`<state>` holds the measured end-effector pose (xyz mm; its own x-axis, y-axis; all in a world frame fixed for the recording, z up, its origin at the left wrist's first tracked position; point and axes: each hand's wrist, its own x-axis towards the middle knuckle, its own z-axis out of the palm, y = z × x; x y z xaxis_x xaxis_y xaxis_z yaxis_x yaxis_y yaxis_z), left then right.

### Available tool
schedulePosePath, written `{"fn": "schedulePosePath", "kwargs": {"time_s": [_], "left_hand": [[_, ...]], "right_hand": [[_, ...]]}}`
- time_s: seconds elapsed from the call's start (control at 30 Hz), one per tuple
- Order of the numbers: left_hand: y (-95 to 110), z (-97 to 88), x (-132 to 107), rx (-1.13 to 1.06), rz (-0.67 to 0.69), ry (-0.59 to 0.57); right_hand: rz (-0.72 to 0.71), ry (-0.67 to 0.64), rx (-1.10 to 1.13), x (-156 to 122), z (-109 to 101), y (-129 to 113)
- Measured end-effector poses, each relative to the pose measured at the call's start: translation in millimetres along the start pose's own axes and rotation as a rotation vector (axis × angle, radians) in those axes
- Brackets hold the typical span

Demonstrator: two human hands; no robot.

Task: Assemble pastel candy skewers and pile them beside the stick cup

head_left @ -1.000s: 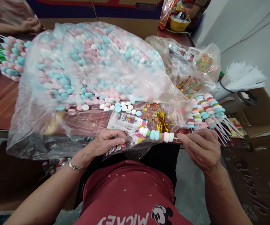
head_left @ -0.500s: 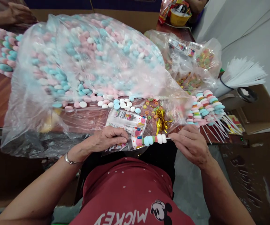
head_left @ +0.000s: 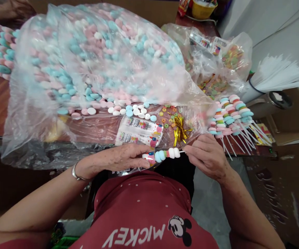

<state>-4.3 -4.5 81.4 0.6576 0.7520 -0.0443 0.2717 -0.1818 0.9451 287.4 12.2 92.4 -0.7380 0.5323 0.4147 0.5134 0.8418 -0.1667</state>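
Note:
Between my hands lies a candy skewer (head_left: 174, 153) with blue, white and ring-shaped candies on a white stick. Its left end sits inside a printed clear plastic bag (head_left: 148, 158). My left hand (head_left: 119, 158) closes on that bag, thumb and fingers on either side of it. My right hand (head_left: 208, 157) pinches the bare stick at the skewer's right end. More printed bags (head_left: 139, 130) lie flat just beyond my left hand. Gold twist ties (head_left: 180, 129) are bunched beyond the skewer, beside loose candy rings (head_left: 167, 117).
A large clear sack (head_left: 108, 62) of pink, blue and white candies covers much of the table. Finished-looking candy skewers (head_left: 231, 114) are piled at right, near white sticks (head_left: 279, 74) in a container and a metal mug (head_left: 269, 105). Another person's hand (head_left: 17, 8) shows at upper left.
The skewer's left end is farther into the bag, and fewer candies show outside it. My left hand has shifted right over the bag; my right hand has moved slightly left. The view has tilted down.

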Motion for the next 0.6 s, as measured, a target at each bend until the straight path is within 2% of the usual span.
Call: {"fn": "schedulePosePath", "kwargs": {"time_s": [0.1,0.17,0.27,0.43,0.6], "left_hand": [[-1,5.0,5,0.058,-0.023,-0.210],[-4,8.4,6,0.103,-0.023,-0.234],[-9,11.6,2,0.148,-0.014,-0.249],[-6,6.3,-8,0.368,0.083,-0.058],[21,6.7,-1,0.650,0.212,0.152]], "right_hand": [[0.007,-0.088,0.042,2,7,-5],[0.017,-0.145,0.101,1,14,-10],[0.056,-0.163,0.216,-3,26,-20],[0.279,-0.144,0.381,-16,42,-39],[0.596,-0.066,0.645,-22,63,-64]]}}
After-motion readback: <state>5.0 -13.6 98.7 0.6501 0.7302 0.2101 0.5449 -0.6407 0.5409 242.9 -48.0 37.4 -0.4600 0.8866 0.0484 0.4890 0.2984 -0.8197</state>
